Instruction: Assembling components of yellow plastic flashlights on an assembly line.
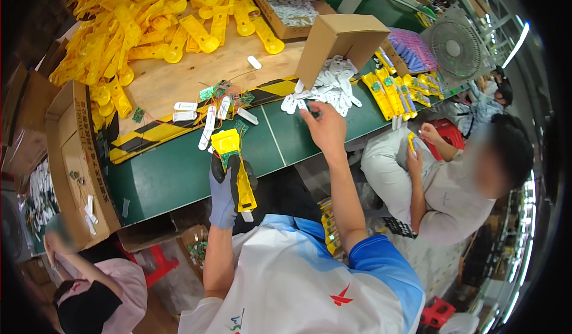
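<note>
fingers of the left hand (222, 186) wrap a yellow casing (246, 190) by the table (164, 186), likely steadying it; the right hand (328, 127), half-curled, grip unclear, meets white pieces (341, 90) seemingly heaped for easy reach.

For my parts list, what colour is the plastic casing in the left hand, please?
The plastic casing is bright yellow, showing best in the head view.

"What's that at the upper right?"
"A grey fan (456, 47), with bright tube lights (516, 45) beyond it."
"And the people?"
"A person in pale clothes (447, 200) sits at right; another in pink and black (128, 280) is at lower left, beside a red stool (162, 267)."
</note>
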Tool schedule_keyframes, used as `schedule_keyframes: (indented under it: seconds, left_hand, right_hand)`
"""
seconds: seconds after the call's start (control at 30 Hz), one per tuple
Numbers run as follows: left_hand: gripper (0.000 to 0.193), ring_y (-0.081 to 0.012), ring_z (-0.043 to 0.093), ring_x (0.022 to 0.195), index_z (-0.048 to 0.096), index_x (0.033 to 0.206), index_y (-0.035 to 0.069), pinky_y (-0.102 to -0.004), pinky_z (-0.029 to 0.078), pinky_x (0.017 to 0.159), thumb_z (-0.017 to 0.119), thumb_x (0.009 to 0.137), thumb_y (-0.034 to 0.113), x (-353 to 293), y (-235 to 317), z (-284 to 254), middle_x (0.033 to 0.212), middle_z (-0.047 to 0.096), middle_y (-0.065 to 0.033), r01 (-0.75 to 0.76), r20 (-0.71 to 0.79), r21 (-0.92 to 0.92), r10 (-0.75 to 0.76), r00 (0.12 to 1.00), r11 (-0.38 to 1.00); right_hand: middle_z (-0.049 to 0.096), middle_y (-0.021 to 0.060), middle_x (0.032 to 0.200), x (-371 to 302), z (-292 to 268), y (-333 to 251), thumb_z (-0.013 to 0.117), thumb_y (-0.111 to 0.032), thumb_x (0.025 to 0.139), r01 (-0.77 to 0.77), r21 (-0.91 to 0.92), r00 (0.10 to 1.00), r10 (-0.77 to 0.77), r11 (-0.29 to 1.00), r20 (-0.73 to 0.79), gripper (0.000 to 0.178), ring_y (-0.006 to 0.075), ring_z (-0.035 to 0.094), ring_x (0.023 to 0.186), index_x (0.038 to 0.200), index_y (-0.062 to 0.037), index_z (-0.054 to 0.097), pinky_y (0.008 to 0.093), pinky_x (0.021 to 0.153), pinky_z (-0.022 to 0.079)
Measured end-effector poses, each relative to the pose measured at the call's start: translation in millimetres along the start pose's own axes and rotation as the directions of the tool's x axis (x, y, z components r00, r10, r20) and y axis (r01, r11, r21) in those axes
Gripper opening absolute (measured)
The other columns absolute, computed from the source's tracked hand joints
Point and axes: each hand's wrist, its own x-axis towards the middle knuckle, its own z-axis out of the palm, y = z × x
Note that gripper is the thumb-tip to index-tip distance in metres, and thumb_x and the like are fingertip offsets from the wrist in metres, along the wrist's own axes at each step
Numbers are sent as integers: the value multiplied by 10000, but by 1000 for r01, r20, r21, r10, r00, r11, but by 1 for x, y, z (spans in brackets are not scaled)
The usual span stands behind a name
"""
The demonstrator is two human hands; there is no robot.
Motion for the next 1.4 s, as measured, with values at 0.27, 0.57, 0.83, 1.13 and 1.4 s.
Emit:
schedule_keyframes:
  seconds: [0.27, 0.57, 0.83, 1.13, 1.4]
  left_hand:
    - [318, -204, 582, 608, 478, 1171, 107, -328, 508, 525, 494, 1011, 382, 27, -23, -3, 785, 576, -99, 38, 62, -175, -28, 998, 984]
    - [278, -146, 637, 621, 494, 1189, 64, -281, 539, 548, 552, 995, 255, 15, -6, -3, 854, 630, -67, 17, 41, -1, -17, 999, 1000]
    - [291, -78, 586, 649, 525, 1159, 75, -233, 486, 544, 563, 995, 312, 21, -19, -3, 819, 594, -8, -80, -28, 112, 84, 996, 990]
    - [251, -51, 531, 630, 558, 1113, 82, -220, 417, 532, 579, 991, 300, 25, -26, -8, 792, 576, 12, -174, -48, 225, 189, 981, 959]
    - [220, -121, 559, 769, 533, 1148, 13, -283, 477, 651, 566, 937, 67, 27, -22, -7, 914, 590, -55, -102, -81, 286, 130, 988, 953]
  right_hand:
    - [697, 84, 794, -20, -11, -11, 705, -118, 865, -130, 224, 984, 98, 966, 150, 169, 138, 644, 693, 971, 5, 660, 252, 655, 492]
    - [687, 20, 894, -77, 16, -55, 659, -94, 929, -404, 667, 774, -155, 626, 614, 244, 29, 576, 749, 1148, 12, 666, 186, 656, 462]
    - [646, 25, 838, -80, 20, -48, 646, -46, 920, -415, 702, 766, -194, 578, 613, 161, 51, 583, 731, 1057, 39, 654, 194, 638, 471]
    - [676, 27, 796, -78, 25, -52, 677, -98, 910, -474, 691, 747, -168, 546, 644, 115, 46, 596, 674, 936, 15, 673, 194, 624, 478]
    - [638, 2, 772, -74, 26, -47, 666, -99, 921, -525, 689, 704, -199, 500, 681, 104, 41, 567, 687, 889, -11, 621, 197, 624, 447]
